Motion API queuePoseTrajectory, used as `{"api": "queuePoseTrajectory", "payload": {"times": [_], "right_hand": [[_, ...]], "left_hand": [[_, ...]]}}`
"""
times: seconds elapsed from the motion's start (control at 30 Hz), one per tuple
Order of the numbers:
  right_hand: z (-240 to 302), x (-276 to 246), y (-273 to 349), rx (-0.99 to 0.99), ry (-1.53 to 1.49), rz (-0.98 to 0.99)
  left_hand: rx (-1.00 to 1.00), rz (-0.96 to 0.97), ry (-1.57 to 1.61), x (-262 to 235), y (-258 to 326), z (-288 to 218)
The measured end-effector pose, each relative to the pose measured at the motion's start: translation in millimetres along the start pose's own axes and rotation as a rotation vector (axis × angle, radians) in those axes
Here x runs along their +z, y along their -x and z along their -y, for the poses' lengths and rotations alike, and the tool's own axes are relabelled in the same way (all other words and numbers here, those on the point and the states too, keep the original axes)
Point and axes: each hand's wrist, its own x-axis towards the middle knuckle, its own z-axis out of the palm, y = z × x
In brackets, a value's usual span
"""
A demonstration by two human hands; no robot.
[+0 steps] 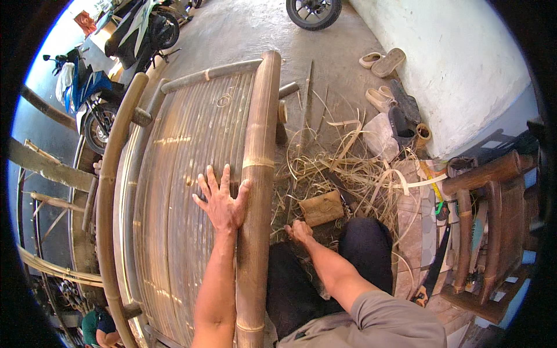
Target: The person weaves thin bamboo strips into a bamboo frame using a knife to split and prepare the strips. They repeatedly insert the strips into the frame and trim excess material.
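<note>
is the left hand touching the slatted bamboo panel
Touching. The head view shows the left hand lying flat, fingers spread, on the slatted bamboo panel, its thumb against the thick bamboo pole.

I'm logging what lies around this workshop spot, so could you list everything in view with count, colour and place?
bamboo bench frame: one, brown, lying across the left and centre
thick bamboo pole: one, tan, along the frame's right edge
bamboo strips and shavings: a loose pile, pale yellow, on the ground right of the pole
small wooden block: one, tan, on the ground near the right hand
sandals: several, beige and dark, by the white wall
motorbikes: at least two, one blue, top left
wheel: one, black, top centre
wooden chair: one, brown, far right
handsaw: one, dark blade, lower right
left hand: open, flat on the frame's slats beside the pole
right hand: low by the shavings; grip unclear
</note>
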Motion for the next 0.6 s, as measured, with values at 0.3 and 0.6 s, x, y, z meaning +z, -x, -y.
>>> {"api": "queuePoseTrajectory", "payload": {"times": [0.3,0.6], "right_hand": [[-7.7,9.5,-1.3,-0.119,-0.251,-0.117],[-3.5,32.3,-21.8,-0.079,-0.206,-0.212]], "left_hand": [[0.003,-0.019,0.036,-1.9,3.3,-2.3],[0.004,-0.049,0.044,1.2,3.5,0.0]]}}
